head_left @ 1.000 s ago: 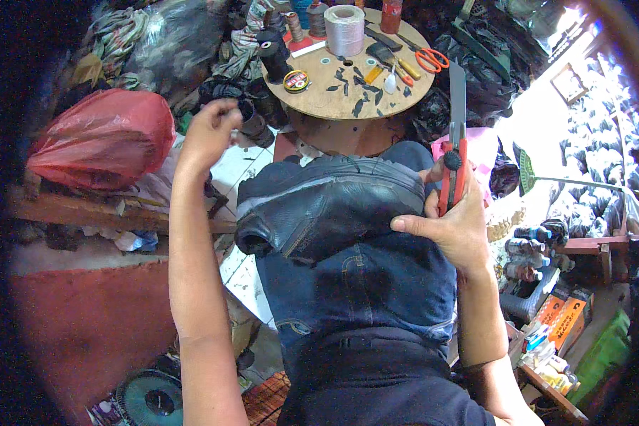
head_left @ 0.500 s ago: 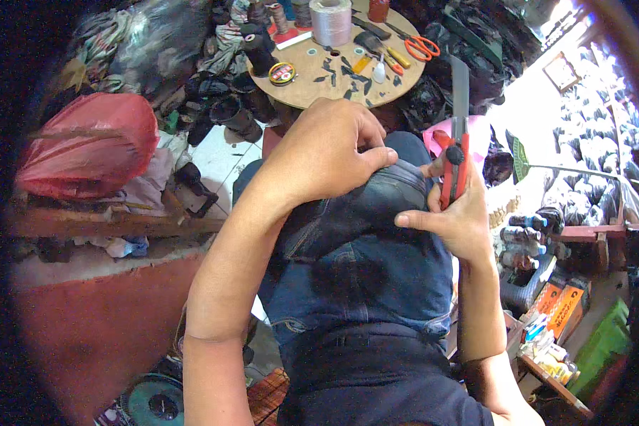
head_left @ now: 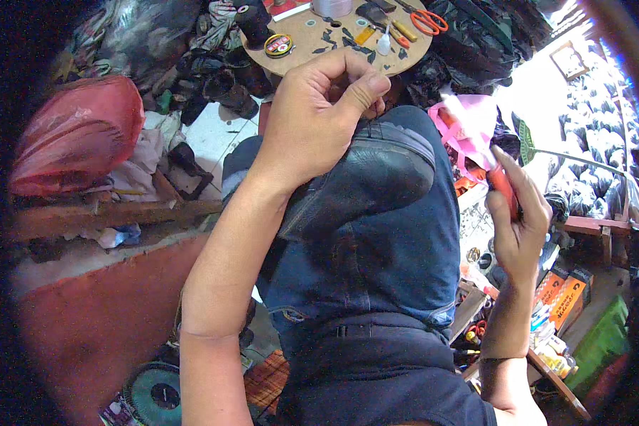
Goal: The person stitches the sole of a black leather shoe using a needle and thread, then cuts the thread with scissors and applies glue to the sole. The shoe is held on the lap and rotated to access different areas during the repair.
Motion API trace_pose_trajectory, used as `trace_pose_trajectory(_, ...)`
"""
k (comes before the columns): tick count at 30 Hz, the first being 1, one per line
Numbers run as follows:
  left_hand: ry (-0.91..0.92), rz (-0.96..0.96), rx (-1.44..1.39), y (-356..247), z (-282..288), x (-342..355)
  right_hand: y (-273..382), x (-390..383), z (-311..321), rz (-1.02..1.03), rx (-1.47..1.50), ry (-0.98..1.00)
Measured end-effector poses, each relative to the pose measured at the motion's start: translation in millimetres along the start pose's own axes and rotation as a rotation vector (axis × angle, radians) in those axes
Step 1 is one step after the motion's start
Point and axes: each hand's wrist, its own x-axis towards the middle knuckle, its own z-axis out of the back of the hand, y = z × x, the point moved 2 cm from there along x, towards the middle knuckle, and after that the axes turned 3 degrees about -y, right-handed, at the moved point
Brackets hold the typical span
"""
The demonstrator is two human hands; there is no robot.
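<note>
A black shoe (head_left: 366, 177) lies across my lap on my blue jeans (head_left: 405, 270), its sole edge facing away from me and its toe to the right. Over that edge my left hand (head_left: 312, 117) is closed in a pinch, with thin dark thread (head_left: 376, 129) running between its fingers and the shoe. Off to the right, apart from the shoe, my right hand (head_left: 524, 224) grips a red utility knife (head_left: 502, 186). Motion blurs the knife's blade, which points up and away.
A round wooden table (head_left: 302, 57) beyond my knees bears orange-handled scissors (head_left: 429, 23), a small round tin (head_left: 278, 46), a white squeeze bottle (head_left: 383, 44) and dark scraps. A pink bag (head_left: 468, 117) is right of my knee. A red plastic bag (head_left: 78, 135) sits at left.
My right hand has swung right with the knife, away from the shoe. My left hand has risen slightly, and thread now shows beneath it. The shoe has turned, showing more of its upper.
</note>
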Motion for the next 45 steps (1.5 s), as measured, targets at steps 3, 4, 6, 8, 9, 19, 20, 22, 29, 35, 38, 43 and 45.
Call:
trace_pose_trajectory(3,0.014,-0.049,0.031,1,-1,-2,17,-1,12,0.145,-0.208,0.126)
trace_pose_trajectory(4,0.022,-0.078,0.042,1,-1,-2,22,-1,14,0.146,-0.246,0.168)
trace_pose_trajectory(6,0.029,-0.083,0.045,2,-1,-3,28,0,13,0.148,-0.284,0.183)
trace_pose_trajectory(8,0.028,-0.092,0.04,2,0,-4,29,1,11,0.132,-0.312,0.216)
trace_pose_trajectory(9,0.028,-0.095,0.038,2,0,-5,30,2,10,0.147,-0.329,0.218)
trace_pose_trajectory(19,0.005,-0.192,-0.012,1,-4,-11,47,13,21,0.085,-0.426,0.345)
trace_pose_trajectory(20,0.013,-0.206,-0.022,1,-5,-12,49,14,22,0.085,-0.438,0.344)
trace_pose_trajectory(22,0.026,-0.239,-0.038,0,-5,-14,53,17,23,0.083,-0.455,0.358)
trace_pose_trajectory(29,0.06,-0.295,0.006,1,-2,-18,57,20,21,0.075,-0.456,0.37)
trace_pose_trajectory(35,0.02,-0.369,-0.074,3,0,-17,59,22,21,0.071,-0.469,0.376)
trace_pose_trajectory(38,-0.138,-0.304,-0.21,5,4,-13,58,28,29,0.061,-0.379,0.345)
trace_pose_trajectory(43,-0.342,0.029,0.102,4,8,1,30,31,31,-0.324,-0.105,0.151)
trace_pose_trajectory(45,-0.243,0.177,0.371,2,8,4,15,26,19,-0.51,0.076,0.155)
